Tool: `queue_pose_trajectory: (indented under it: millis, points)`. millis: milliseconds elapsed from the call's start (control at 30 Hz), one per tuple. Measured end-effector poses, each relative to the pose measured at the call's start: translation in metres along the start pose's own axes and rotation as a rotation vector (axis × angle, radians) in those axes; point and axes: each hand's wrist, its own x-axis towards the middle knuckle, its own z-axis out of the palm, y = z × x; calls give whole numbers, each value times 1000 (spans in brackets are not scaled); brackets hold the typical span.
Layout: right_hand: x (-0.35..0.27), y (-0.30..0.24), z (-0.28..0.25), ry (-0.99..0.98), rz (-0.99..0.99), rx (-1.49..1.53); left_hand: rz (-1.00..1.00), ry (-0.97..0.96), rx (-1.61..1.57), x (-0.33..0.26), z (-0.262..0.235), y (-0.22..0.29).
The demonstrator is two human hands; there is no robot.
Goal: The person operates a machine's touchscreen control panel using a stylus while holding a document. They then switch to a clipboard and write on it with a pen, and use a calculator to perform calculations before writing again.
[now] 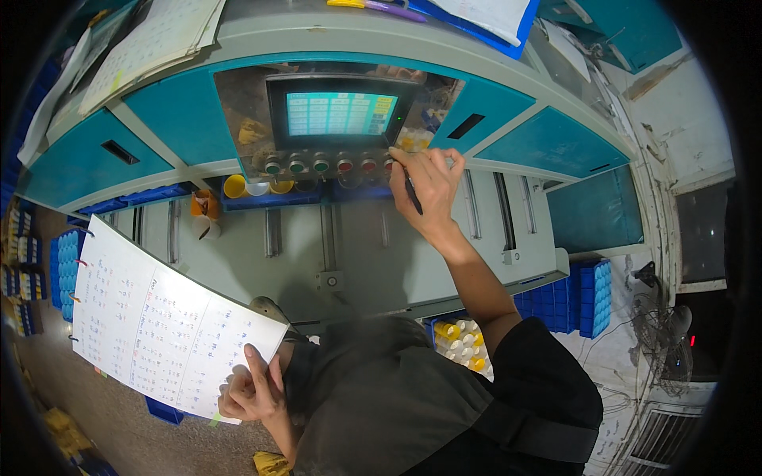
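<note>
My right hand (431, 186) reaches up to the machine's control panel, holding a dark pen (413, 194) while a fingertip presses at the right end of a row of round buttons (329, 166), green ones on the left and red ones on the right. Above the buttons glows a small screen (340, 113) with a grid of cells. My left hand (252, 390) grips the lower corner of a large white ring-bound sheet (159, 317) covered in handwritten columns, held out to my lower left.
The grey and teal machine (548, 143) curves around me. Yellow and white cups (255, 186) sit left of the buttons. Blue crates (583, 293) stand at the right, a bin of yellow and white bobbins (460, 343) lies below. Papers (151, 40) rest on the machine's top.
</note>
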Motion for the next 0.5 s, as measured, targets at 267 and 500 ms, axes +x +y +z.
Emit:
queue_pose_trajectory:
  millis: [267, 500]
  points:
    - [12, -2, 3, 48, -43, 27, 7, 15, -2, 2, 0, 1]
    - [22, -7, 4, -16, -72, 86, -3, 6, -19, 1, -1, 0]
